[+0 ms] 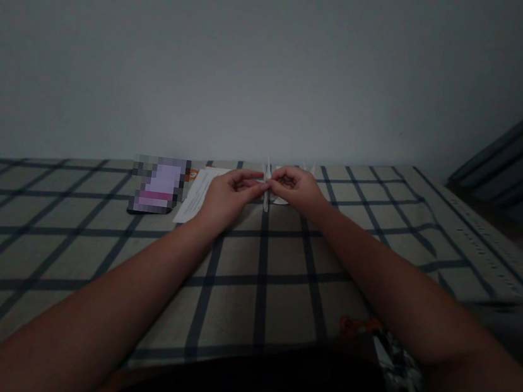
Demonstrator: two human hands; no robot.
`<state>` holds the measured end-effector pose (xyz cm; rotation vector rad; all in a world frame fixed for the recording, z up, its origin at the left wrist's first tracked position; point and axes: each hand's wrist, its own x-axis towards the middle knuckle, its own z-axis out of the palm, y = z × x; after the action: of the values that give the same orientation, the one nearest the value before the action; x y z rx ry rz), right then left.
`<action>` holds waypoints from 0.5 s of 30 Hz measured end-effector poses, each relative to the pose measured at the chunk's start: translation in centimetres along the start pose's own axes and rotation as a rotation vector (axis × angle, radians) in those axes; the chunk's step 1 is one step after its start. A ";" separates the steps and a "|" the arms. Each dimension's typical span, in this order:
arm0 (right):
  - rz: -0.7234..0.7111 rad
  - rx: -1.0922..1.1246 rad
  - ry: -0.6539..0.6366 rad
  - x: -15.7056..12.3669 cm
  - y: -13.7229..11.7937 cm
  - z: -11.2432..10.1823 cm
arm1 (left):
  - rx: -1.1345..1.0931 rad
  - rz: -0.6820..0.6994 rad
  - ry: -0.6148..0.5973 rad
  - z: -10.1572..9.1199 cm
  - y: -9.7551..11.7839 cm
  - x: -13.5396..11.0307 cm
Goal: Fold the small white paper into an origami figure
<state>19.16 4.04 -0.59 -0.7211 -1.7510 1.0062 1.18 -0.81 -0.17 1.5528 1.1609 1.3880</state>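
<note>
My left hand (236, 191) and my right hand (297, 187) meet over the middle of the table, fingertips closed in a pinch. Between them is a thin white folded piece of paper (265, 204), upright and seen nearly edge-on. Both hands grip it, one from each side. Just behind my right hand some white pointed pieces (310, 167) stick up, partly hidden by its fingers. A printed white sheet (193, 199) lies flat to the left of my left hand, partly covered by it.
A phone (161, 187) with a lit, blurred-out screen lies left of the printed sheet, an orange item (192, 175) beside it. A checked cloth (242, 276) covers the table, which meets a plain wall (259, 62). Near my right forearm are a shiny crinkled wrapper (403, 379) and orange rings (355, 325).
</note>
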 end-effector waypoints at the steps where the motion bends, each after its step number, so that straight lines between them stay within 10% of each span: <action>1: 0.002 -0.002 0.000 0.0 0.0 0.0 | 0.009 0.005 0.004 0.0 0.0 0.0; 15: 0.048 0.166 -0.019 0.2 0.3 -0.1 | -0.176 -0.070 0.033 0.3 0.7 0.2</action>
<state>19.21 4.37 -0.79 -0.6520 -1.6504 1.1800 1.55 -0.83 0.47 1.3585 1.0716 1.4332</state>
